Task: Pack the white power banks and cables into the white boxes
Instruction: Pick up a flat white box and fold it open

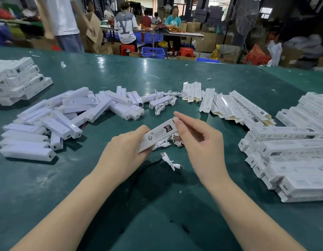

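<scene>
A slim white cardboard box [158, 136], printed with small black marks, sits tilted above the glossy green surface [157, 73], gripped at its near end by the curled fingers of the left hand [128, 147] while the right hand [197, 134] pinches its far flap between thumb and forefinger. Smooth plastic power banks [66, 113] lie heaped to the left, loose coiled cables [162, 104] beyond, flat boxes [229, 107] and filled boxes [287, 156] crowding the right edge. Bare green stays open nearest the forearms.

A glossy green tabletop [120, 73] caught pale reflections of overhead light. Beyond it stood red stools [185, 52], blue crates [153, 52], stacked cardboard cartons [207, 40] and a long worktable [184, 34] where people sat.
</scene>
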A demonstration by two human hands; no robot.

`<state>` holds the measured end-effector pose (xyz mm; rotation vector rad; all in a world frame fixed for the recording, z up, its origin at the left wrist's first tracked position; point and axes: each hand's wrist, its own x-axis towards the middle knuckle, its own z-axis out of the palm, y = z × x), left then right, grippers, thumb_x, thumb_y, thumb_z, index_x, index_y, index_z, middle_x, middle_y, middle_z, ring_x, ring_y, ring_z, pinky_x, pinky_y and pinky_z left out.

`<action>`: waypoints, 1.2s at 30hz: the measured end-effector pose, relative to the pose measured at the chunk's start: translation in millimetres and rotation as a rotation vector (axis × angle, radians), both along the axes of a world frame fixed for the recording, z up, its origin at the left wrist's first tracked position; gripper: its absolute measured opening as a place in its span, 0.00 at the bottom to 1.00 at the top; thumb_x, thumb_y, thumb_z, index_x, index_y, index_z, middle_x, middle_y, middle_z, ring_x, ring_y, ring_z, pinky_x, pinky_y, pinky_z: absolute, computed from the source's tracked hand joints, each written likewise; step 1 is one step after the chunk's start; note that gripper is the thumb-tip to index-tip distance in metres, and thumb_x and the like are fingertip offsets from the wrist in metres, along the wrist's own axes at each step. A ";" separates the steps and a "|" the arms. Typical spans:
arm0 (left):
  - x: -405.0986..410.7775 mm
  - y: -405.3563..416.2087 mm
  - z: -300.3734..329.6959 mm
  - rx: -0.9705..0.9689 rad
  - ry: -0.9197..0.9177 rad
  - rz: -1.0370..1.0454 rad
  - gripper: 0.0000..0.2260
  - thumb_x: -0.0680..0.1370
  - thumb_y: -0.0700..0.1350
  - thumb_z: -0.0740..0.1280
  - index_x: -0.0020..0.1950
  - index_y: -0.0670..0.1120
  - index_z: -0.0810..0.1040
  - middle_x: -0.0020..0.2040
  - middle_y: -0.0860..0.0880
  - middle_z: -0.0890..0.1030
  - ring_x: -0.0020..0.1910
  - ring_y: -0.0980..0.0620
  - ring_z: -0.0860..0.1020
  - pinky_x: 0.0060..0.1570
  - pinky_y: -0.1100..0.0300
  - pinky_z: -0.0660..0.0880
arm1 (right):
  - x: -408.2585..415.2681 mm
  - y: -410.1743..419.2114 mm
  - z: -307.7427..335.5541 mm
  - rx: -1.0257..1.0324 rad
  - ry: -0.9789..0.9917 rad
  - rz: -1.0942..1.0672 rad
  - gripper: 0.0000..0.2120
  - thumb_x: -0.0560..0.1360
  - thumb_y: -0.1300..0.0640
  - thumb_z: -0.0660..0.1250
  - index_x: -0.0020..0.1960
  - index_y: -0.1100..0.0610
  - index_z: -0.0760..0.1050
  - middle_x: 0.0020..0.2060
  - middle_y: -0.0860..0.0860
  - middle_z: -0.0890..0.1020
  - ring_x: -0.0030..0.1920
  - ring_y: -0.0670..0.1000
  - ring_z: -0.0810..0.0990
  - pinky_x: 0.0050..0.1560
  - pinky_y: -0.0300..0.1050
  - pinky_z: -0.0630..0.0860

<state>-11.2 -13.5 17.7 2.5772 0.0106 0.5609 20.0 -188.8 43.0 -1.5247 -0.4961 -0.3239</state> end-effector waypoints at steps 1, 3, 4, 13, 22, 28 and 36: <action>0.3 -1.0 -0.6 0.011 -0.002 -0.005 0.07 0.76 0.52 0.66 0.49 0.58 0.67 0.35 0.56 0.75 0.38 0.46 0.74 0.38 0.53 0.73 | 2.0 -0.4 -0.1 0.040 0.061 0.029 0.09 0.77 0.60 0.70 0.55 0.50 0.83 0.44 0.47 0.87 0.44 0.45 0.84 0.50 0.46 0.82; 1.1 -1.2 -1.1 0.020 -0.009 -0.011 0.07 0.76 0.53 0.66 0.49 0.58 0.68 0.35 0.55 0.74 0.39 0.45 0.74 0.39 0.52 0.74 | 4.4 0.7 0.4 0.114 0.145 0.096 0.08 0.77 0.60 0.70 0.52 0.50 0.84 0.42 0.47 0.87 0.43 0.43 0.84 0.45 0.40 0.81; 1.1 -0.7 -1.1 0.021 -0.018 -0.010 0.08 0.76 0.52 0.66 0.49 0.58 0.67 0.34 0.56 0.73 0.38 0.46 0.74 0.38 0.53 0.73 | 4.7 1.6 0.5 0.147 0.173 0.118 0.08 0.76 0.60 0.71 0.50 0.49 0.85 0.41 0.46 0.87 0.43 0.43 0.84 0.44 0.37 0.80; 2.7 -3.8 -2.3 0.067 -0.068 0.028 0.08 0.76 0.50 0.68 0.52 0.55 0.70 0.34 0.57 0.71 0.38 0.44 0.75 0.38 0.51 0.75 | -0.6 10.7 -6.0 0.177 0.177 0.073 0.08 0.79 0.56 0.67 0.53 0.48 0.84 0.47 0.46 0.86 0.45 0.42 0.82 0.43 0.34 0.78; -0.6 -4.9 1.3 0.014 -0.067 0.030 0.08 0.76 0.51 0.67 0.51 0.55 0.69 0.38 0.55 0.74 0.40 0.43 0.75 0.40 0.48 0.75 | -10.8 21.1 -13.6 0.028 0.060 0.133 0.16 0.81 0.56 0.64 0.64 0.39 0.74 0.56 0.46 0.81 0.54 0.48 0.80 0.53 0.44 0.80; 0.0 -9.4 5.7 -0.012 -0.040 0.000 0.14 0.72 0.61 0.64 0.56 0.63 0.66 0.38 0.63 0.73 0.40 0.54 0.72 0.42 0.55 0.74 | 3.4 7.6 -0.7 0.224 0.164 0.009 0.14 0.79 0.57 0.67 0.62 0.43 0.77 0.51 0.50 0.85 0.48 0.47 0.84 0.49 0.42 0.81; 1.3 -13.2 1.6 -0.209 -0.006 -0.164 0.11 0.74 0.55 0.69 0.50 0.67 0.68 0.42 0.62 0.79 0.42 0.60 0.76 0.39 0.67 0.71 | 1.3 12.1 0.1 0.242 0.610 0.354 0.21 0.64 0.49 0.74 0.55 0.53 0.79 0.50 0.49 0.85 0.53 0.46 0.83 0.64 0.47 0.73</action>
